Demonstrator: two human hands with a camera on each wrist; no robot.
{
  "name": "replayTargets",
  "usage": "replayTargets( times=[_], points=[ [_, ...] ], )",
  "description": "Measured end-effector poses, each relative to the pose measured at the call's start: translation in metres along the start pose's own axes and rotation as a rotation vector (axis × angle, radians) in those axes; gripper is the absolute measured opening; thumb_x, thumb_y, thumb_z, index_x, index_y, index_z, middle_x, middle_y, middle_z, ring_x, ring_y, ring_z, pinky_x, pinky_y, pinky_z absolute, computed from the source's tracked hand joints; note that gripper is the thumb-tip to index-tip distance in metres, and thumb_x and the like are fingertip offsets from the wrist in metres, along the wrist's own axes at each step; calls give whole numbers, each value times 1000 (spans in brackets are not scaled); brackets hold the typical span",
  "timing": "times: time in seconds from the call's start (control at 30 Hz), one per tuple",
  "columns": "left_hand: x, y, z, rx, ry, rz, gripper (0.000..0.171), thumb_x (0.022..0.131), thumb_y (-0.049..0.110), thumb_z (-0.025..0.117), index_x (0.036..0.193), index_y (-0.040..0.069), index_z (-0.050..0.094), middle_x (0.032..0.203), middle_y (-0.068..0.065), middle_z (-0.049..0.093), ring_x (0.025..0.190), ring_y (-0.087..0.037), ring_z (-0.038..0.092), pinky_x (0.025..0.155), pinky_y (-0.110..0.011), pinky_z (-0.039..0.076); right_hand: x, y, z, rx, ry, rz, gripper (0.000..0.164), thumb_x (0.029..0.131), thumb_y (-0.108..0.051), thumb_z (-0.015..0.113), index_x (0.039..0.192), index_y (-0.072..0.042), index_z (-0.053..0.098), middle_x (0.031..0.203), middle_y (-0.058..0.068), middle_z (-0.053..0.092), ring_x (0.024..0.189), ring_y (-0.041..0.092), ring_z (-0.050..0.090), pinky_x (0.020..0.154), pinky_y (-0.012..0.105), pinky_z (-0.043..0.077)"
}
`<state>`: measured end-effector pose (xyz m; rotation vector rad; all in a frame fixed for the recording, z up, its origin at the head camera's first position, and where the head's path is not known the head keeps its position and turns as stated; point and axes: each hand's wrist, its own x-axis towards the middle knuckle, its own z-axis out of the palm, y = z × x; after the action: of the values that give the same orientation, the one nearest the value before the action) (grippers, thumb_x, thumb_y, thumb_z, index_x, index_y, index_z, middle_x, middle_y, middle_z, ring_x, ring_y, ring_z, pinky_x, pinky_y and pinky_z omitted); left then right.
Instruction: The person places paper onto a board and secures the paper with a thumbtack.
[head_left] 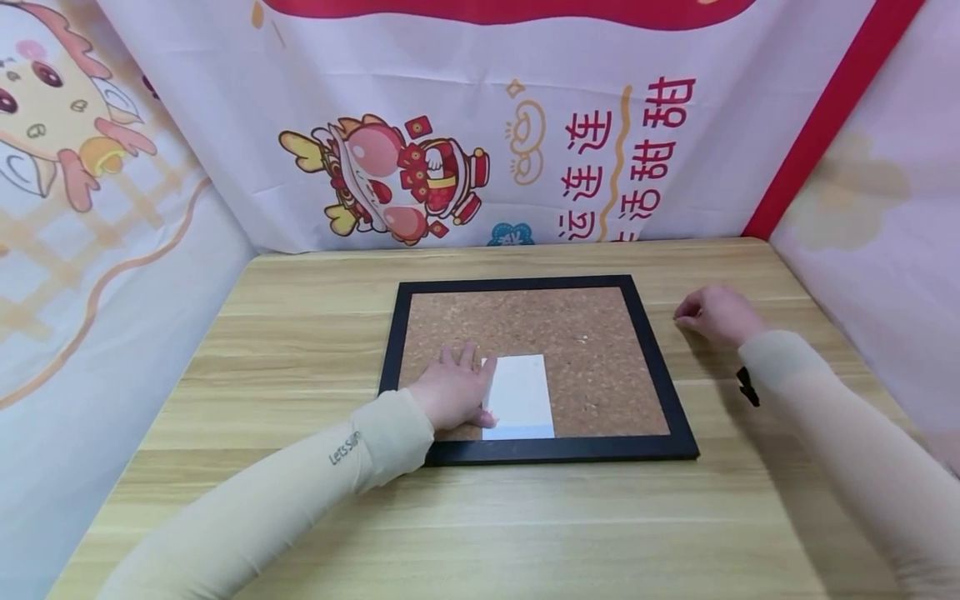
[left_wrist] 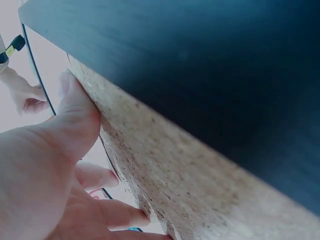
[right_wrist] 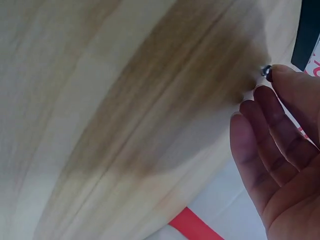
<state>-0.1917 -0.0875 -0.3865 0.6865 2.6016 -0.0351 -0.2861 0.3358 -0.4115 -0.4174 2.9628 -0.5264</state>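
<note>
Board: a rectangular brown cork sheet (head_left: 615, 375), speckled and grainy, is bordered by a flat black frame (head_left: 570, 451) with square corners.
Card: a smooth white rectangular card (head_left: 519, 396) is laid flat on the cork, its near edge brought to the frame's near side.
Tabletop: a pale wood-grain table (head_left: 300, 333) with rounded far corners is placed under the board.
Fabric: a white printed cloth (head_left: 480, 67) with red lettering and a cartoon figure is hung behind.
Left hand: the left hand (head_left: 453, 387) is spread wide over the cork's left half; the card's left edge is touched by the thumb and 1 finger.
Right hand: the right hand (head_left: 722, 315) is held narrow, its fingers curled; a small dark shiny object (right_wrist: 266, 71) is pinched at the tips, just above the wood, right of the frame.
Spacing: the card and the right hand are separated by cork, the frame's right side and a band of wood.
Edges: a narrow wood strip is left beyond the frame; broader wood is seen left and near.
</note>
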Motion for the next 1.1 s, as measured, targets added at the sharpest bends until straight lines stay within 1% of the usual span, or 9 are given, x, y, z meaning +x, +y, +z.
replayTargets(
  times=[0.27,0.47,0.6,0.63,0.7,0.77,0.9,1.0,1.1],
  points=[
    [1,2,-2,34,8,5,91,92,52,63,159,8,19,160,-29,11,140,-57,16,108,-59,31,-4,3,1,-25,28,-17,8,90,-5,70,89,2,74,85,14,72,82,32,65,81,53,48],
    [1,3,-1,37,11,-2,90,91,51,64,159,9,20,160,-28,12,140,-57,16,108,-59,32,-5,1,3,-31,19,1,8,91,-5,70,87,1,74,82,11,71,78,27,63,78,51,48],
    [1,4,-1,28,2,-10,91,91,51,64,159,10,20,161,-27,10,141,-57,15,109,-59,31,-10,-6,2,-22,2,50,7,91,-5,70,90,1,74,84,13,71,80,28,62,80,52,49],
    [1,4,-1,27,0,-11,91,91,51,64,159,10,20,161,-27,10,141,-57,15,109,-59,31,-11,-9,1,-19,9,55,8,92,-5,70,92,2,74,86,14,71,81,29,62,81,53,49],
    [2,4,0,25,-1,-13,91,91,50,64,159,10,20,161,-27,10,141,-57,15,109,-60,31,-16,-18,-1,-23,47,34,9,92,-4,69,95,3,74,88,16,71,82,30,63,82,53,50],
    [2,3,0,24,-6,-17,91,91,50,64,159,10,19,161,-27,10,141,-57,14,109,-59,31,-23,-30,-4,-34,109,-16,10,91,-3,69,97,4,73,90,19,71,83,32,65,81,54,51],
    [3,2,1,18,-17,-21,92,92,50,64,159,10,17,161,-27,9,142,-56,13,109,-59,30,-39,-64,-8,-94,291,-187,9,89,-1,72,95,3,75,88,18,73,80,33,69,77,52,54],
    [2,2,0,22,-22,-22,91,92,50,63,159,10,17,161,-27,9,142,-56,12,110,-59,30,-50,-92,-9,-131,414,-349,10,83,1,76,93,2,75,86,16,73,77,31,71,72,50,56],
    [1,2,0,23,-24,-25,91,92,50,63,159,10,17,161,-27,9,142,-56,12,110,-59,29,-58,-119,-7,-157,495,-529,20,76,5,81,95,2,75,87,15,74,76,29,72,68,46,58]
  ],
)
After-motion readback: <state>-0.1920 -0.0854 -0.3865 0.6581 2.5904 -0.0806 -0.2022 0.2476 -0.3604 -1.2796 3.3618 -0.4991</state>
